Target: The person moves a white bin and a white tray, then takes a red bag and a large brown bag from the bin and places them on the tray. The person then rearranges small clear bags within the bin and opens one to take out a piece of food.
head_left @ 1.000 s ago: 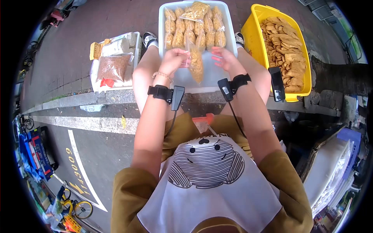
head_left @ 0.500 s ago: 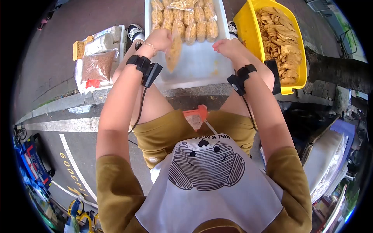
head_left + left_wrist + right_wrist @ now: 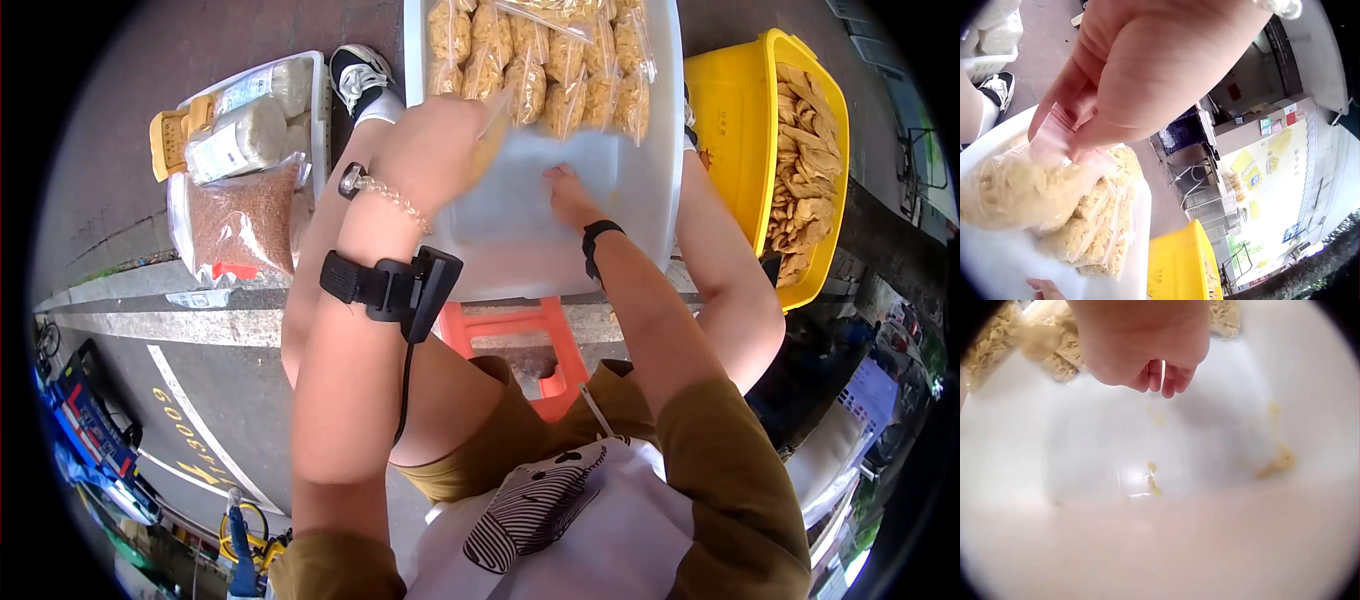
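My left hand [image 3: 432, 145] pinches a clear zip bag of yellowish shredded food [image 3: 1013, 190] by its zip edge, thumb against fingers. The bag hangs over the white tub [image 3: 500, 225], mostly behind the hand in the head view. In the tub's far half lie rows of similar filled bags [image 3: 565, 100], with one bag [image 3: 555, 12] flat on top. My right hand [image 3: 573, 197] hovers over the near half of the tub, its fingers loosely bent and nothing in them. Yellow crumbs [image 3: 1282, 461] dot the tub floor beneath it.
A yellow bin [image 3: 735, 150] of flat brown pieces [image 3: 800, 190] stands to the right. At left, a white basket [image 3: 320, 130] holds a bag of reddish-brown grains [image 3: 240, 220] and white packages [image 3: 240, 145]. A red stool [image 3: 565, 350] shows between the legs.
The left hand has carried the zip bag left and then back toward the bags in the tub. The right hand has come away from the held bag and lowered over the tub floor.
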A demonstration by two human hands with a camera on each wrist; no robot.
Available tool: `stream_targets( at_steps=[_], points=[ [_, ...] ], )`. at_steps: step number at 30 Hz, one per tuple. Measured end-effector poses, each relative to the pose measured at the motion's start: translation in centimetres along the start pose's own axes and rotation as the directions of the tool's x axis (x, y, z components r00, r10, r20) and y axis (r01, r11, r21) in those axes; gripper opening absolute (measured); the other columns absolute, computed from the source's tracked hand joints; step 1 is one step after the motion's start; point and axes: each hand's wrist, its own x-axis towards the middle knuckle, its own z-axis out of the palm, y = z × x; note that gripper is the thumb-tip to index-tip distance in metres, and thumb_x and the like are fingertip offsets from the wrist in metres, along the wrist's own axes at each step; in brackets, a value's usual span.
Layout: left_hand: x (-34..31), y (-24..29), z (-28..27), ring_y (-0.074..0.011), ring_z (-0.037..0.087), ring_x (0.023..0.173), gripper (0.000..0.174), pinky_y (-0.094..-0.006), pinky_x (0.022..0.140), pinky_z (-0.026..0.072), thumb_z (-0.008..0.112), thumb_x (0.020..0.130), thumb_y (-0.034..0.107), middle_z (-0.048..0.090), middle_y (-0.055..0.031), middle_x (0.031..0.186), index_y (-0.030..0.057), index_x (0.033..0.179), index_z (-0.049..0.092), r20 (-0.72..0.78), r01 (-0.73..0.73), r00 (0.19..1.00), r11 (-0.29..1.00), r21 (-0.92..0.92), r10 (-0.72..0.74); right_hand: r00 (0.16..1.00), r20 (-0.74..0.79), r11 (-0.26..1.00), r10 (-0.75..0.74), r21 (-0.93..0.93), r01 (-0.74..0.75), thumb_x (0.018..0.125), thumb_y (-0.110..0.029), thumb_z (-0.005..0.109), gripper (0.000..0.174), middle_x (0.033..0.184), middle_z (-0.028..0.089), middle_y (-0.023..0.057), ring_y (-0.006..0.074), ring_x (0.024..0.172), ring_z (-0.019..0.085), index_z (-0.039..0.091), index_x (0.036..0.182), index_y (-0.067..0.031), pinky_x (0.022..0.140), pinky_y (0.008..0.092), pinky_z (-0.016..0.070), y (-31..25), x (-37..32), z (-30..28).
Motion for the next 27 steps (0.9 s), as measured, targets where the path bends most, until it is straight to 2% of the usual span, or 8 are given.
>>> stream_targets(
  at_steps=[5, 7, 10, 13, 18, 21, 22, 27],
  points=[
    [0.9, 0.9, 1.0, -0.0322, 0.059, 0.083, 0.018, -0.0408, 0.067, 0.0482, 0.055, 0.076, 0.005, 0.059, -0.0146, 0.086, 0.0043, 0.094, 0.059, 0.167, 0.093, 0.981, 0.995, 0.035, -0.098, 0.996, 0.078, 0.998, -0.048, 0.046, 0.045, 0.071, 0.008, 0.043, 0.038, 0.111, 0.052, 0.0122, 0.0307, 0.106, 0.049, 0.056, 0.104, -0.0039, 0.091, 0.0378, 0.0417, 0.6, 1.0, -0.1],
    [0.7, 1.0, 1.4, -0.0316, 0.059, 0.082, 0.021, -0.0402, 0.067, 0.0485, 0.052, 0.077, 0.004, 0.059, -0.0145, 0.086, 0.0054, 0.097, 0.058, 0.062, 0.020, 0.998, 1.000, 0.001, -0.020, 0.901, 0.255, 0.919, -0.350, -0.090, 0.383, 0.070, 0.006, 0.048, 0.028, 0.104, 0.055, 0.0108, 0.0287, 0.101, 0.052, 0.059, 0.093, -0.0043, 0.086, 0.0382, 0.0432, 0.2, -0.3, 0.4],
    [1.0, 1.3, 0.9, -0.0313, 0.059, 0.083, 0.023, -0.0405, 0.067, 0.0485, 0.051, 0.077, 0.003, 0.059, -0.0141, 0.084, 0.0055, 0.099, 0.057, 0.103, 0.046, 0.994, 0.999, -0.003, -0.045, 0.791, 0.450, 0.800, -0.415, -0.235, 0.552, 0.070, 0.004, 0.051, 0.019, 0.096, 0.057, 0.0085, 0.0269, 0.096, 0.054, 0.059, 0.084, -0.0059, 0.083, 0.0372, 0.0441, 2.5, -3.0, 1.6],
    [0.6, 1.1, 1.0, -0.0314, 0.059, 0.082, 0.019, -0.0403, 0.067, 0.0480, 0.051, 0.076, 0.003, 0.059, -0.0141, 0.083, 0.0041, 0.094, 0.058, 0.056, 0.049, 0.997, 0.999, -0.012, -0.048, 0.777, 0.596, 0.651, -0.204, -0.510, 0.562, 0.068, 0.005, 0.049, 0.032, 0.102, 0.060, 0.0086, 0.0267, 0.100, 0.053, 0.064, 0.094, -0.0077, 0.087, 0.0372, 0.0431, 3.0, -2.5, 0.4],
    [-0.7, 0.3, 1.1, -0.0335, 0.056, 0.071, 0.004, -0.0389, 0.062, 0.0447, 0.054, 0.075, 0.004, 0.056, -0.0160, 0.075, 0.0004, 0.078, 0.053, -0.177, -0.029, 0.984, 1.000, 0.007, 0.030, 0.742, 0.333, 0.700, -0.582, -0.259, 0.665, 0.069, 0.000, 0.053, 0.020, 0.093, 0.057, 0.0039, 0.0223, 0.095, 0.054, 0.060, 0.085, -0.0080, 0.082, 0.0332, 0.0448, -2.6, 0.6, -0.8],
    [0.2, 0.1, -0.7, -0.0324, 0.052, 0.064, 0.006, -0.0373, 0.059, 0.0420, 0.055, 0.076, 0.005, 0.053, -0.0153, 0.067, 0.0000, 0.076, 0.052, 0.066, 0.109, 0.992, 0.994, -0.012, -0.108, 0.601, 0.224, 0.555, -0.767, -0.238, 0.797, 0.073, -0.005, 0.051, 0.017, 0.096, 0.056, 0.0018, 0.0201, 0.099, 0.052, 0.060, 0.087, -0.0082, 0.083, 0.0315, 0.0447, -7.0, 2.2, 2.9],
    [0.1, -1.5, 0.2, -0.0317, 0.049, 0.061, 0.009, -0.0363, 0.057, 0.0398, 0.056, 0.077, 0.005, 0.050, -0.0153, 0.063, -0.0011, 0.075, 0.049, -0.018, 0.031, 0.999, 0.999, -0.013, -0.031, 0.553, 0.224, 0.502, -0.802, -0.247, 0.829, 0.076, -0.007, 0.050, 0.016, 0.097, 0.056, 0.0016, 0.0194, 0.100, 0.052, 0.060, 0.088, -0.0083, 0.083, 0.0314, 0.0446, -8.8, 1.8, 3.5],
    [0.8, -1.0, -0.6, -0.0296, 0.048, 0.058, 0.008, -0.0357, 0.055, 0.0392, 0.055, 0.075, 0.003, 0.046, -0.0163, 0.062, -0.0011, 0.074, 0.049, 0.102, 0.194, 0.978, 0.972, -0.136, -0.181, 0.645, 0.494, 0.613, -0.583, -0.253, 0.748, 0.082, -0.010, 0.045, 0.020, 0.105, 0.058, 0.0057, 0.0220, 0.101, 0.054, 0.061, 0.094, -0.0093, 0.086, 0.0349, 0.0436, -10.3, -0.4, 8.3]
  ],
)
